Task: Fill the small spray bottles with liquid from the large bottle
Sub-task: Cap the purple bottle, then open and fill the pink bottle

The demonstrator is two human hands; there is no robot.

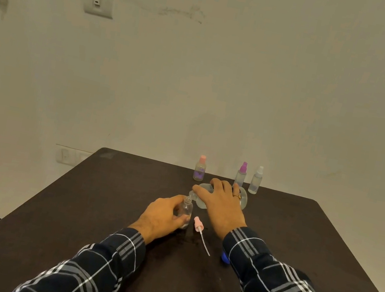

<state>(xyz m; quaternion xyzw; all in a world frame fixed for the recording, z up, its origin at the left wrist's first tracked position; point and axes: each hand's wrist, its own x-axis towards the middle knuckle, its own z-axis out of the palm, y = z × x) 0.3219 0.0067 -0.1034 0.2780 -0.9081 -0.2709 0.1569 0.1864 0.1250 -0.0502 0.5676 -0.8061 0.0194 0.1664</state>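
In plaid sleeves [101,263], grips small bottle [186,209] in curled left hand [163,218]. Clasps tilted large bottle [201,203] in right hand [219,202], just beyond.

The right hand [219,202] hides most of the tilted large bottle [243,198].

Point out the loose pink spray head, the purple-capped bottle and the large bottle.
loose pink spray head [197,224], head view, on its pink cap.
purple-capped bottle [240,178], head view, on its clear body.
large bottle [201,203], head view, on its clear lower side.
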